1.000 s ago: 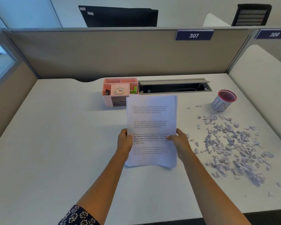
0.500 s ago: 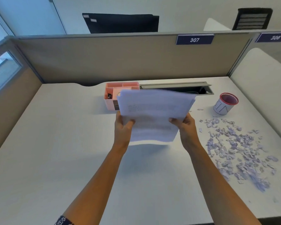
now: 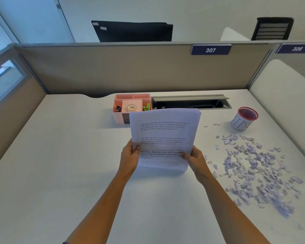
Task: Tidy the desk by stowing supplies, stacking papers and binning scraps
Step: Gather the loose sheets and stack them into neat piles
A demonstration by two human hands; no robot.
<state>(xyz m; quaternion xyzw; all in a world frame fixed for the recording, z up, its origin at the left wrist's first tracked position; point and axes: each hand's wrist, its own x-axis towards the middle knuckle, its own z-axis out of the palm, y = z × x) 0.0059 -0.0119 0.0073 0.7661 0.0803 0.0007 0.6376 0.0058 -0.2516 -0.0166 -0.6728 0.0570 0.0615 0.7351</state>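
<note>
I held the papers [image 3: 164, 136] upright over the middle of the bench [image 3: 60, 155], with the left grip [image 3: 129, 156] and right grip [image 3: 195, 158] each pinching a lower side edge. I judged it best to slacken both slightly, tap the bottom edge square, then lay them down left of the scraps [image 3: 253, 169].

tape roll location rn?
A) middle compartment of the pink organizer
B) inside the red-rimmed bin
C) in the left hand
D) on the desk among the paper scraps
A: the tape roll lies flat in the middle compartment of the pink organizer, just beyond the top edge of the raised paper stack.
</note>
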